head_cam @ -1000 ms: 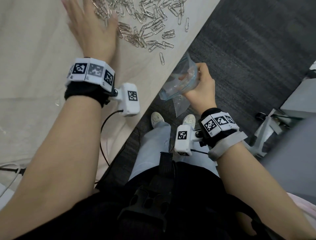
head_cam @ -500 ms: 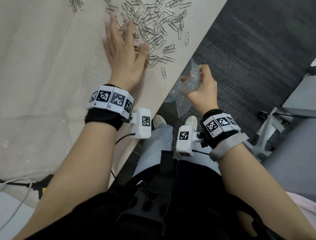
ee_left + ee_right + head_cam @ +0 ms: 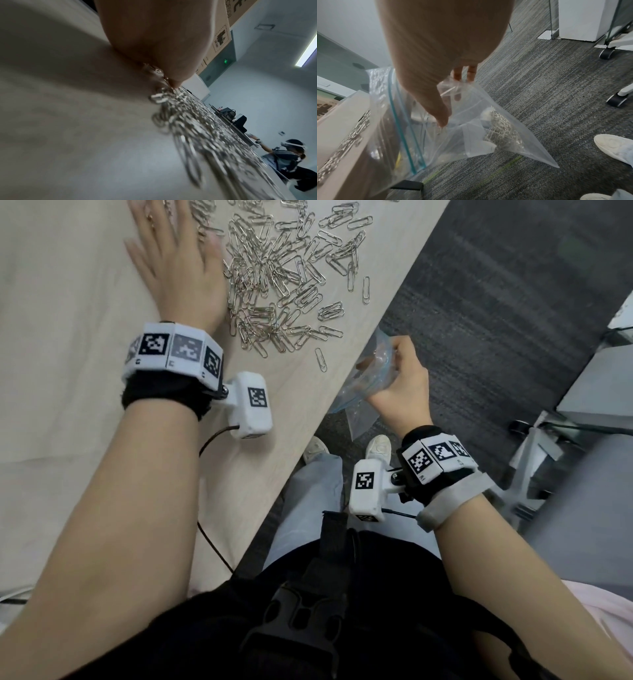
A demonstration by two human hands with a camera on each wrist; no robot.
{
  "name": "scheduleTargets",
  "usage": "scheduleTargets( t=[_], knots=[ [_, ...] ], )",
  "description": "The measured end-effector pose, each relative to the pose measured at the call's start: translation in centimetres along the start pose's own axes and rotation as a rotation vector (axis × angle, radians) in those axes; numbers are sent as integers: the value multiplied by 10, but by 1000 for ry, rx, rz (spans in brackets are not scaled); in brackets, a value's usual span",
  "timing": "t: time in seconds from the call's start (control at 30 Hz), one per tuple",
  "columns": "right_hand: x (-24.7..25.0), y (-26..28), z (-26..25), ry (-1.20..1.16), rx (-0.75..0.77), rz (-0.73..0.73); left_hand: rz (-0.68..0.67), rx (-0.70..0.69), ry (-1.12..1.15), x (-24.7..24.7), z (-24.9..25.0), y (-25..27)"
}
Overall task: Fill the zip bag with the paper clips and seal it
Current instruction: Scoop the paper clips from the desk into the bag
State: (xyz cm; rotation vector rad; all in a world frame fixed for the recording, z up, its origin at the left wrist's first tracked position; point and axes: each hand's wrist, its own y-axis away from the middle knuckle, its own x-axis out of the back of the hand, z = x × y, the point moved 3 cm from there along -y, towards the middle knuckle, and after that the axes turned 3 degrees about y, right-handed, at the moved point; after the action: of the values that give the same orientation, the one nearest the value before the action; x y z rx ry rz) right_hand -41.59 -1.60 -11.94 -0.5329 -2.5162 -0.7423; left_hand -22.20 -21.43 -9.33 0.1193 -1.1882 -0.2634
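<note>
A pile of silver paper clips (image 3: 281, 272) lies spread on the pale table (image 3: 68, 371) near its right edge. My left hand (image 3: 178, 258) lies flat on the table with straight fingers, its edge against the left side of the paper clips (image 3: 197, 128). My right hand (image 3: 400, 385) grips the clear zip bag (image 3: 370, 374) just off the table edge, below the pile. In the right wrist view the zip bag (image 3: 471, 128) hangs open-mouthed with a teal zip strip, held by my right hand (image 3: 453, 94), and a clump of clips sits inside it.
Grey carpet (image 3: 496, 320) lies beyond the table edge. My feet in white shoes (image 3: 376, 445) stand below the bag. A chair base with castors (image 3: 606, 53) stands at the right. A black cable (image 3: 212, 542) runs over the table edge. Another person (image 3: 291, 162) sits far off.
My left hand has swept back leftward to the left side of the pile, after reaching into its middle. My right hand keeps the bag at the table edge.
</note>
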Motion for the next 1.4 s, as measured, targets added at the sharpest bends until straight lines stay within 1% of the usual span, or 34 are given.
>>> scheduleTargets(
  t=[0.23, 0.3, 0.43, 0.5, 0.6, 0.67, 0.73, 0.8, 0.9, 1.07, 1.17, 1.27, 1.37, 1.4],
  knots=[
    [0, 0, -1, -1, 7, -14, -124, -150, 95, -18, 26, 41],
    [1, 0, 1, 4, 7, -12, -131, -171, 146, -17, 28, 51],
    [2, 2, 8, 13, 9, -6, -85, -215, 263, -6, 33, 67],
    [3, 5, 10, 10, 10, -7, -86, -225, 250, -1, 38, 72],
    [5, 9, 11, 10, 16, -4, -121, -253, 167, 4, 45, 77],
    [6, 13, 11, 7, 23, -5, -120, -273, 135, 6, 49, 78],
    [7, 15, 10, -3, 23, -9, -111, -320, 99, 4, 57, 78],
    [7, 17, 11, 2, 21, -14, -149, -352, 42, -4, 68, 76],
    [7, 20, 10, 22, 38, -18, -196, -358, 53, -18, 80, 74],
    [9, 25, 8, 2, 63, -18, -112, -385, 140, -24, 72, 82],
    [9, 29, 8, -12, 68, -12, -117, -360, 155, -20, 63, 91],
    [8, 30, 10, -29, 55, -10, -149, -358, 109, -12, 54, 99],
    [6, 31, 14, -24, 54, -2, -115, -348, 168, 3, 43, 102],
    [6, 31, 15, -25, 56, -2, -129, -336, 157, 6, 39, 102]
  ],
)
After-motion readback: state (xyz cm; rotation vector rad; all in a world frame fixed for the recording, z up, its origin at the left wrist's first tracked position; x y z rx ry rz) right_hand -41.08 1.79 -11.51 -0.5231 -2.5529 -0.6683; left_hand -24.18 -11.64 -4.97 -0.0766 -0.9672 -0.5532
